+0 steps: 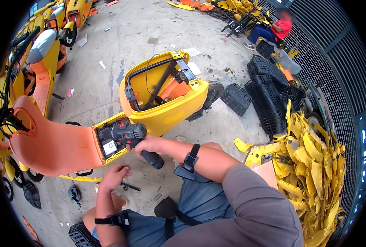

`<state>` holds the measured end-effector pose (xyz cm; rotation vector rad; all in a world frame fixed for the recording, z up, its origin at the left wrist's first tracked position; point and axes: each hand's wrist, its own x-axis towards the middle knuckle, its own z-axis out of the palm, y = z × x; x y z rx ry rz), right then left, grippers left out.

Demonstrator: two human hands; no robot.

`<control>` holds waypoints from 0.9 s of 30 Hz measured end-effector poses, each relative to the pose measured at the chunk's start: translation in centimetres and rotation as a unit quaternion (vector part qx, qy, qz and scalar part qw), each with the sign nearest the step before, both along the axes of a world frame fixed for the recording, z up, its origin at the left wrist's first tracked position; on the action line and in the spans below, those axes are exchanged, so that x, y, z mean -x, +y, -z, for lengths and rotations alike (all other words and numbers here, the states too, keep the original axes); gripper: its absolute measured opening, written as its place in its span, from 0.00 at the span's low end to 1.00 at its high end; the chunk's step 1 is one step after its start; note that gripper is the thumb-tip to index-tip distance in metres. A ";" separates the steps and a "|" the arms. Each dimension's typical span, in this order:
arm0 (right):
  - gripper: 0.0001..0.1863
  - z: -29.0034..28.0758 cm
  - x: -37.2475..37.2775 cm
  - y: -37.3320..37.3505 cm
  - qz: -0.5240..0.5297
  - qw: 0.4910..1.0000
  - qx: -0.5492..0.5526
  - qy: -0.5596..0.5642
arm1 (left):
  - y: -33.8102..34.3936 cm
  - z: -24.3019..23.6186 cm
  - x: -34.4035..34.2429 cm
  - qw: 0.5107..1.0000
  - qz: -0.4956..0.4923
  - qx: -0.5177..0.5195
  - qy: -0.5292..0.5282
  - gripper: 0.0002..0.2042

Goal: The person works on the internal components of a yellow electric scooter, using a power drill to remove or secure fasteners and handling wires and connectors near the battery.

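My right hand [149, 144] is wrapped round the grip of a black cordless drill [153, 159], its body lying level and its front end pointing left. The drill is over an uncovered compartment [109, 147] with dark parts and a white label, in the middle of a yellow and orange electric scooter. My left hand [116, 175] hovers near me beside the scooter, fingers curled in; whatever they hold, if anything, is too small to make out. To the left of the compartment spreads the orange footboard and front shield [63, 150]. The yellow rear body [166, 119] is open on top, showing a black frame and cable.
A dark hand tool [131, 187] lies on the floor below my left hand. Yellow plastic panels [306, 164] are heaped at right, behind them black baskets [265, 94]. More scooters [43, 74] stand at left. A person in a red top [282, 29] sits far right.
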<state>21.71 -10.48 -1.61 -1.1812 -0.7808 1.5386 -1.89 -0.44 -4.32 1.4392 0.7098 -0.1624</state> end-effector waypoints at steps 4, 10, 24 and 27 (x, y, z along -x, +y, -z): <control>0.20 0.8 -0.1 -0.5 0.018 0.998 -0.002 -0.053 | -2.2 -2.1 -1.5 0.989 0.072 -0.118 0.052 0.27; 0.14 1.0 1.5 -2.1 0.078 0.988 -0.004 -0.136 | 0.9 1.4 -1.2 0.912 0.136 -0.380 0.077 0.29; 0.21 -1.9 7.0 -0.9 0.163 0.929 0.079 -0.323 | 0.6 -1.9 -1.3 0.969 0.106 0.085 -0.206 0.44; 0.24 -1.8 8.0 -0.4 0.204 0.911 0.056 -0.355 | 0.2 -1.3 -2.1 0.971 0.022 0.108 -0.213 0.38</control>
